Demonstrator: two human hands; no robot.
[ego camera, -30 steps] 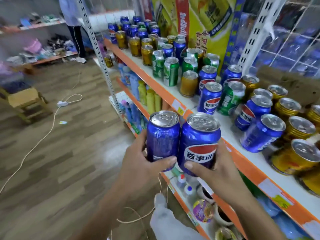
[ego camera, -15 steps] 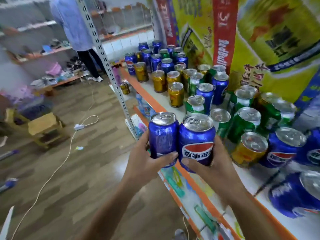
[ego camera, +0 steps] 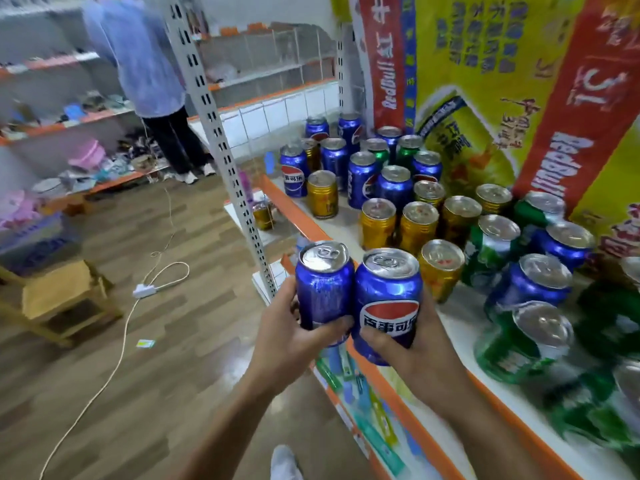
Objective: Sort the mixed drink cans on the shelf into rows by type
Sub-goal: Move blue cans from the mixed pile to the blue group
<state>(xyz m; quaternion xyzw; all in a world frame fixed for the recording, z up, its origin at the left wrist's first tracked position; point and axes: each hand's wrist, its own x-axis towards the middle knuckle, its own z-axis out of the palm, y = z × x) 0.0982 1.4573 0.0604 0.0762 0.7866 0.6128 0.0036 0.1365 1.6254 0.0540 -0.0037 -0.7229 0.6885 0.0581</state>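
Note:
My left hand [ego camera: 289, 332] grips a blue cola can [ego camera: 323, 289] and my right hand [ego camera: 412, 348] grips a second blue cola can [ego camera: 388, 299]. Both cans are upright, side by side and touching, in front of the shelf's orange edge [ego camera: 391, 379]. On the white shelf [ego camera: 464, 317] stand mixed cans: blue cola cans [ego camera: 362, 180] at the far end, gold cans [ego camera: 377, 223] in the middle, green cans [ego camera: 519, 341] nearer on the right, with more blue ones [ego camera: 533, 282] among them.
A perforated shelf upright [ego camera: 221, 140] rises left of the cans. A person [ego camera: 145, 64] stands at the far shelves. A wooden stool [ego camera: 59, 296] and a white cable with a power strip [ego camera: 143, 289] lie on the floor. A lower shelf [ego camera: 367, 407] holds goods.
I have walked along the shelf toward its far end with both blue cans in my hands. The blue cans at the far end are closer now.

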